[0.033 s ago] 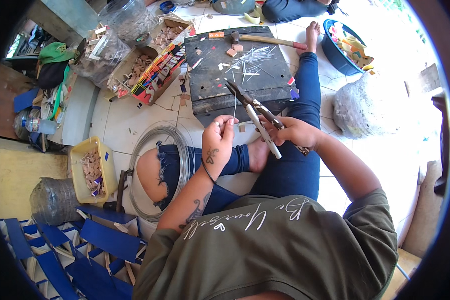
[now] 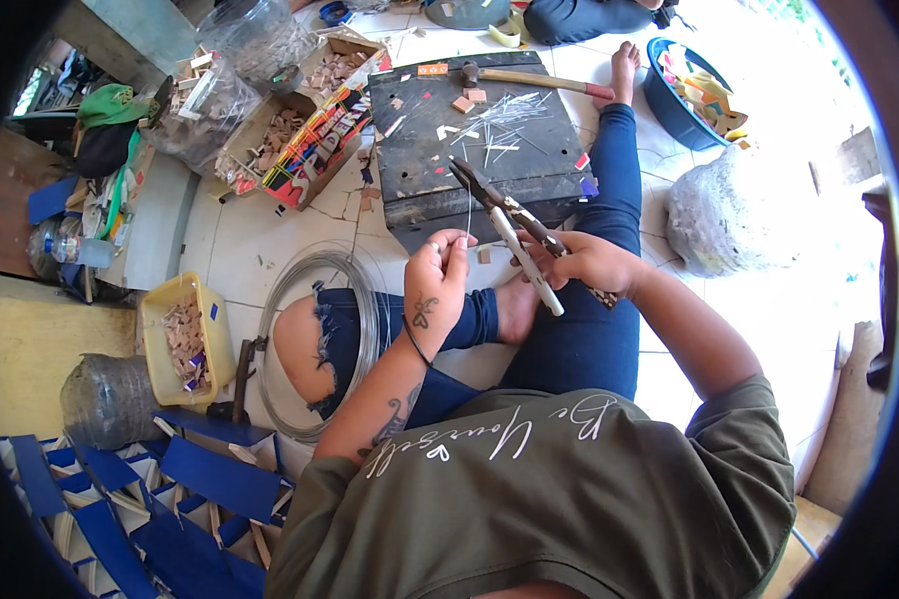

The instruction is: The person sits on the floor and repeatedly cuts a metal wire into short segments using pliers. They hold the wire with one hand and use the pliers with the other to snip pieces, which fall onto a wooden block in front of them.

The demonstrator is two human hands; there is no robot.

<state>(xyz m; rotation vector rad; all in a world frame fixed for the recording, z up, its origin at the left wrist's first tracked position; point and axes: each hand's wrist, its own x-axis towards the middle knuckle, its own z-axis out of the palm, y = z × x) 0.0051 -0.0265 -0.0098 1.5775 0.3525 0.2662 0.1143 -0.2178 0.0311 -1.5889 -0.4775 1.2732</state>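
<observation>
My left hand (image 2: pixel 438 280) pinches a thin, straight piece of wire (image 2: pixel 468 212) that stands upright from the fingertips. My right hand (image 2: pixel 587 264) grips a pair of pliers (image 2: pixel 514 228) with one white and one dark handle. Their jaws point up and left, right beside the top of the wire. Just beyond both hands lies a dark wooden block (image 2: pixel 420 170) with several short cut wire pieces (image 2: pixel 499 125) and small wooden chips on it. I sit on the tiled floor with my legs folded.
A hammer (image 2: pixel 529 78) lies on the block's far edge. A wire coil (image 2: pixel 310 299) circles my left knee. A yellow tub (image 2: pixel 150 329) of wooden bits, cardboard boxes (image 2: pixel 300 140), a blue basin (image 2: pixel 669 105), a filled plastic bag (image 2: pixel 729 210) and blue strips (image 2: pixel 170 479) surround me.
</observation>
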